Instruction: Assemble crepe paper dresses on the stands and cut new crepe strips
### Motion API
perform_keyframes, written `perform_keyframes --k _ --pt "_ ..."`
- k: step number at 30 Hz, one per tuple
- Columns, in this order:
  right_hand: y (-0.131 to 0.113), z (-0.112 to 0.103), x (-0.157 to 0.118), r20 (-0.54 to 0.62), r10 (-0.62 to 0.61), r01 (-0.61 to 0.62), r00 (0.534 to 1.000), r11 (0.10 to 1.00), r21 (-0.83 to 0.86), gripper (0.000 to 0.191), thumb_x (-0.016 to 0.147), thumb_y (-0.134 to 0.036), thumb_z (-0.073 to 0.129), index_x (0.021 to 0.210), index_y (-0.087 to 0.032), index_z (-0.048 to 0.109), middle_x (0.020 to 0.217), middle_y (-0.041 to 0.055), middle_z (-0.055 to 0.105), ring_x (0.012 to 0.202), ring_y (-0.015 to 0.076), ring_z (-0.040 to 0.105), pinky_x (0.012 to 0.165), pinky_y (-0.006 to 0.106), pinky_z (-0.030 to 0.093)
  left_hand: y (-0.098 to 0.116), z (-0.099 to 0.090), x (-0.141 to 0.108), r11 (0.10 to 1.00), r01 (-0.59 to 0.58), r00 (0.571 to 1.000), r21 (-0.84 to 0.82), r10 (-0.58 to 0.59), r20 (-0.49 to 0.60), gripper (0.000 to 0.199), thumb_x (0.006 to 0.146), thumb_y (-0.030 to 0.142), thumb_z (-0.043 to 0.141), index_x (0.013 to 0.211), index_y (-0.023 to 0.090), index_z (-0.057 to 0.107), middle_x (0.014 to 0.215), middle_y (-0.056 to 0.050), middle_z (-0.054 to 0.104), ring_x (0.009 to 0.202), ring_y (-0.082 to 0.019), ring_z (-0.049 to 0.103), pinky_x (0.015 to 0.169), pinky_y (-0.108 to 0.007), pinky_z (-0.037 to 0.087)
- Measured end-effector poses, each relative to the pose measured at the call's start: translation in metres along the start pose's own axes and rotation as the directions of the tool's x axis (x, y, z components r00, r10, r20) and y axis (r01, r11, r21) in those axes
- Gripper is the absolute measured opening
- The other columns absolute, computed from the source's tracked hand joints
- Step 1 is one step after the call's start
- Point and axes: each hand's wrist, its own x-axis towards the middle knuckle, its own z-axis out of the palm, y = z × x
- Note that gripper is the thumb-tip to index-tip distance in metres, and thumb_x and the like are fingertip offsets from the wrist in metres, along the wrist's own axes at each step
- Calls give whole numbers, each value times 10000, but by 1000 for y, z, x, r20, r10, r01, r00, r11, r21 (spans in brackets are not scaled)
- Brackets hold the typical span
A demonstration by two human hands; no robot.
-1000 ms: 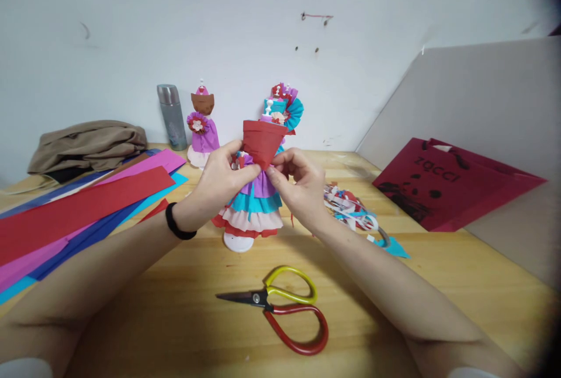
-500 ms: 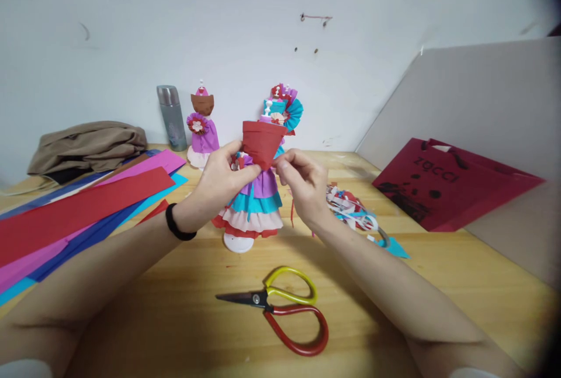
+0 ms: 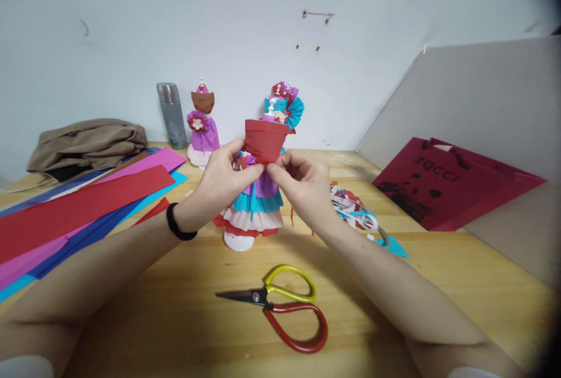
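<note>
At the back left corner of the desk (image 3: 175, 319) lay a crumpled brown cloth (image 3: 90, 144). A grey flask (image 3: 173, 118) with a silvery cap stood along the back edge, just beside a brown-topped figure (image 3: 204, 132) in a purple skirt. Farther right along that edge, a turquoise pleated rosette (image 3: 295, 114) showed. Toward the right edge, a crimson bag (image 3: 456, 188) with dark lettering sat tilted near a pale side panel (image 3: 491, 109). Behind the back edge rose a whitish wall (image 3: 175, 21), marked with several dark spots.
</note>
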Motion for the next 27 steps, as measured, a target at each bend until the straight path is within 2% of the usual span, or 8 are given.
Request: perform_keyframes --k 6,11,20,27 --pt "-2 -2 2 43 103 -108 994 985 133 196 678 -350 660 612 -198 556 547 -33 507 514 96 425 488 253 337 1 0 0 999 24 1000 -37 -24 0 283 710 198 638 980 117 668 939 -46 720 821 -178 636 726 -275 504" --pt "-1 -4 5 79 148 -161 986 968 190 215 635 -360 712 607 -195 576 543 -39 516 495 90 426 500 262 369 1 0 -1 995 56 998 -79 -57 -10 276 712 187 636 976 110 660 930 -47 719 809 -175 642 696 -266 507" --pt "6 -3 8 68 175 -184 982 967 179 267 593 -349 766 581 -205 541 555 -20 572 516 106 474 497 261 385 2 0 0 998 45 999 -46 -45 -5 274 706 177 632 969 113 668 904 -35 719 780 -166 636 676 -259 503" --pt "12 -7 16 120 163 -177 979 976 125 320 578 -377 777 558 -201 511 519 -39 510 510 97 439 485 253 338 -4 0 0 999 20 1000 -43 -20 12 239 718 205 638 942 126 659 868 -40 700 780 -180 631 676 -282 510"
